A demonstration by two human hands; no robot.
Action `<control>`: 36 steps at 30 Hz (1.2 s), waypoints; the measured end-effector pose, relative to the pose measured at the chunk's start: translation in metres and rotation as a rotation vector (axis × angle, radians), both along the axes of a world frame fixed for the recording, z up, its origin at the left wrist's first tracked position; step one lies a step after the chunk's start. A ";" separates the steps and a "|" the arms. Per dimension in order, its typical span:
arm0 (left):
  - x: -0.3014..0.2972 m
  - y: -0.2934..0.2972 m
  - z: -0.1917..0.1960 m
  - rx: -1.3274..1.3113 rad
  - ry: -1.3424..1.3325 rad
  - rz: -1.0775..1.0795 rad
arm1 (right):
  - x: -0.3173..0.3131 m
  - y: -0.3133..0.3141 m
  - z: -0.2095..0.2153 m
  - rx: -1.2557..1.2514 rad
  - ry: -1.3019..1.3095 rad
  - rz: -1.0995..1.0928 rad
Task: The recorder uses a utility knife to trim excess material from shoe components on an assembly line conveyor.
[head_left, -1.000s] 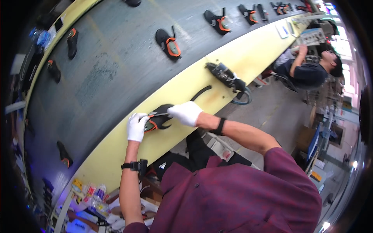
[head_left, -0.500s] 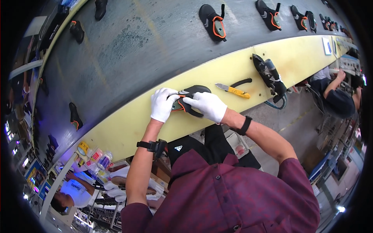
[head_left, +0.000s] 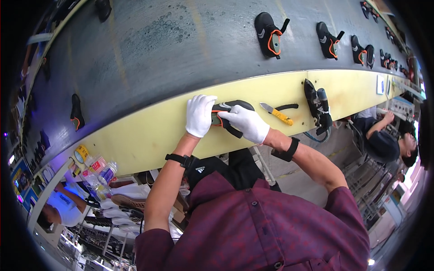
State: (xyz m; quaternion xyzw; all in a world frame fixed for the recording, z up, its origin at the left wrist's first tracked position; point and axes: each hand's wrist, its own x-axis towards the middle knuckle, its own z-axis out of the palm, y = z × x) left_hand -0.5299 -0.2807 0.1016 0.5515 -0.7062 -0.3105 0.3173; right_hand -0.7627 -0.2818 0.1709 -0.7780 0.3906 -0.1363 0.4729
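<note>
A black shoe upper with orange trim (head_left: 234, 108) lies on the yellow ledge (head_left: 149, 131) at the front of a grey conveyor belt (head_left: 158, 49). My left hand (head_left: 199, 115), in a white glove, presses on its left end. My right hand (head_left: 246, 123), also gloved, grips its front side with the fingers over the orange edge. A yellow-handled pair of pliers (head_left: 279, 113) rests on the ledge just right of my right hand.
Several more black and orange shoe uppers (head_left: 269, 30) ride on the belt. A black power tool with a hose (head_left: 318, 106) sits on the ledge to the right. Another person (head_left: 384, 140) works at far right. Bottles and tape rolls (head_left: 92, 165) stand at lower left.
The view has shifted so the shoe upper and my hands sit nearer the middle. Both hands stay on the upper; the right hand has slid down over its front edge.
</note>
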 end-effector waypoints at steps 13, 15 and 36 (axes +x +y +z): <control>-0.021 0.093 0.023 0.679 0.277 0.546 | 0.018 -0.033 0.013 0.090 0.258 0.349; -0.054 0.104 0.040 0.962 0.586 0.468 | 0.014 -0.038 0.006 0.027 0.225 0.368; -0.053 0.112 -0.011 0.039 -0.189 -0.025 | 0.026 0.000 0.005 -0.444 0.327 0.413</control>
